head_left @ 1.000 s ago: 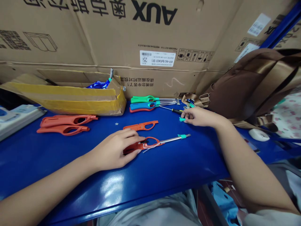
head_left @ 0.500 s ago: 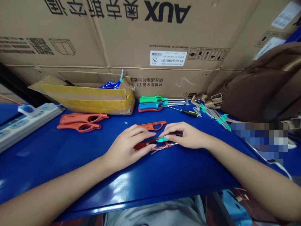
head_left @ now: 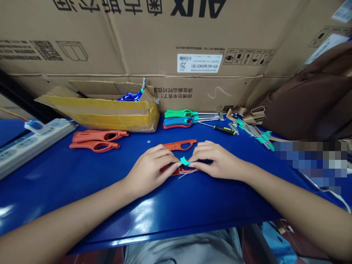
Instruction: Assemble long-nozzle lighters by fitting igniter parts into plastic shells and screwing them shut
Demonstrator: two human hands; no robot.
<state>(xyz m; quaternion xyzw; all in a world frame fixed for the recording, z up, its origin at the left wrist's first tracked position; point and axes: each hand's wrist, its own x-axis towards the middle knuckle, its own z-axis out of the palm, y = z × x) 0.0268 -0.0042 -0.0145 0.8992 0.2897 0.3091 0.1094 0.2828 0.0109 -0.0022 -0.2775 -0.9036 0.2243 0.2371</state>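
My left hand (head_left: 150, 169) lies curled over a red lighter body half (head_left: 176, 169) on the blue table (head_left: 82, 172), fingers pressing it down. My right hand (head_left: 214, 161) meets it from the right, fingertips pinched on a small teal plastic piece (head_left: 185, 161) held over the red body. White wires stick out below the body. Another orange shell half (head_left: 180, 145) lies just behind both hands.
Two orange shell halves (head_left: 96, 140) lie at left. Finished green, blue and red lighters (head_left: 181, 119) sit at the back, with a screwdriver (head_left: 222, 129) and several metal tubes with teal ends (head_left: 255, 134). A taped cardboard box (head_left: 104, 113), power strip (head_left: 30, 137) and brown bag (head_left: 305, 102) ring the table.
My right hand came back from the far right with the teal piece and now holds it at the red body. The view shifted slightly; my left hand stayed on the body.
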